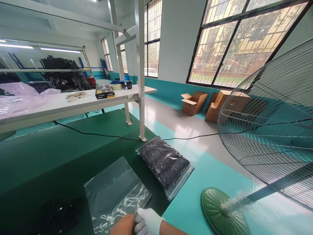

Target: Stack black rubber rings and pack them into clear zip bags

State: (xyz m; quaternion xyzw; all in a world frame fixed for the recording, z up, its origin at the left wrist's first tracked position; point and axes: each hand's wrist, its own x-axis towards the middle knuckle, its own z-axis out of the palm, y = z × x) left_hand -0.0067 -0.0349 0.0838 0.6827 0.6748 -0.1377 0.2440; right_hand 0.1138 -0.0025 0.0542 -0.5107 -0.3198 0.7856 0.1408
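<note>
A clear flat plastic bag [114, 186] stretches out in front of me over the green floor, its near part creased and shiny. My left hand [124, 225], bare, is closed at the bag's near edge. Right beside it my right hand [148, 222], in a white glove, pinches the same edge with curled fingers. Just beyond, on the floor, lies a filled clear zip bag [163, 163] packed with dark items. At the lower left, several dark pieces [58, 212] sit in shadow, too dim to make out.
A floor fan with a wire cage [269, 130] and green base [217, 209] stands on the right. A white workbench [85, 103] at left carries a small box [104, 91] and pink plastic [22, 98]. A black cable [107, 134] crosses the floor. Cardboard boxes [193, 103] stand by the wall.
</note>
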